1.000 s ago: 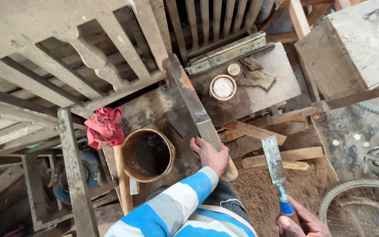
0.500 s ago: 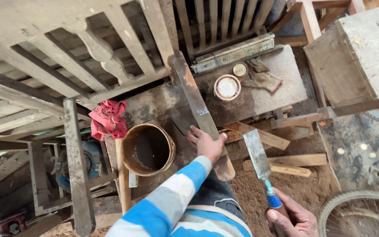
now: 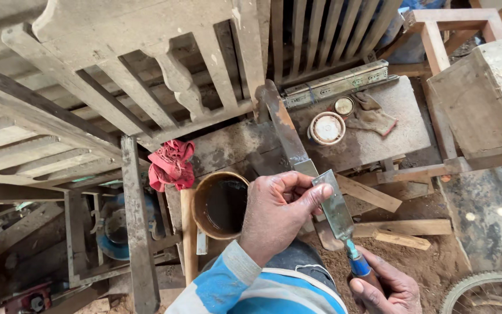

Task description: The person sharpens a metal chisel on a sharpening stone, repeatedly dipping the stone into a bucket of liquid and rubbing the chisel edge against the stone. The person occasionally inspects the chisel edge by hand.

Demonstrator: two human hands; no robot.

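From up here the biggest thing I see is the pale wooden bench frame (image 3: 117,87) lying across the upper left, its slats and turned post filling that side. Below and right of it sits the grey table (image 3: 390,125), carrying a metal drawer slide (image 3: 335,84), a round tin (image 3: 326,128), a smaller lid (image 3: 344,106) and a worn glove (image 3: 373,113). A rusty brown pot (image 3: 222,203) holding dark liquid stands just left of my left hand, with a red rag (image 3: 171,166) draped beside it. A long dark sharpening bar (image 3: 283,125) runs from the bench frame down toward me. My left hand (image 3: 277,212) has its fingers (image 3: 312,195) pressed onto the flat of the chisel blade (image 3: 335,203), thumb and forefinger pinching its upper end against the bar's lower part. My right hand (image 3: 387,285) is clenched around the blue chisel handle (image 3: 358,267) at the bottom edge. I judge this to be honing the blade: to do it well I'd keep the blade flat on the bar, hold even pressure under the left fingertips, keep them clear of the cutting edge, and let the right hand steer without rocking the angle. Sawdust (image 3: 344,267) covers the ground beneath.
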